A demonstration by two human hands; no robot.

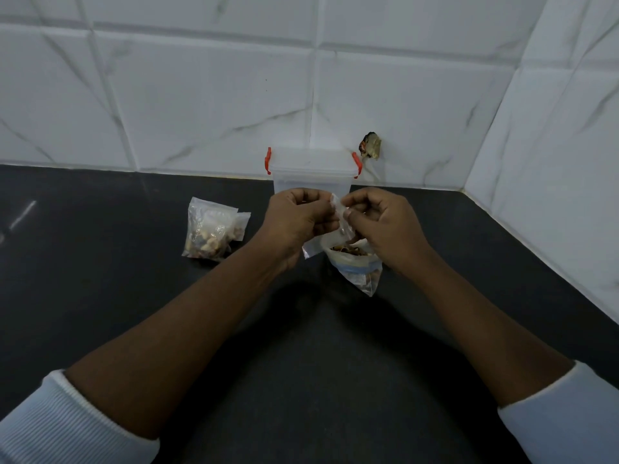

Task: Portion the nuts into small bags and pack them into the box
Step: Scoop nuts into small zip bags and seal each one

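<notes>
Head view, hands: left hand [301,218] and right hand [383,227] together, both pinching one small bag [342,226];
Nut bag [356,264]: open, on table [100,269] beneath them;
Filled bags [209,231]: to the left;
Box [313,170]: behind, lidded

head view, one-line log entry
left hand, right hand pinch small bag | nut bag open | filled bags on counter | box lidded
</notes>
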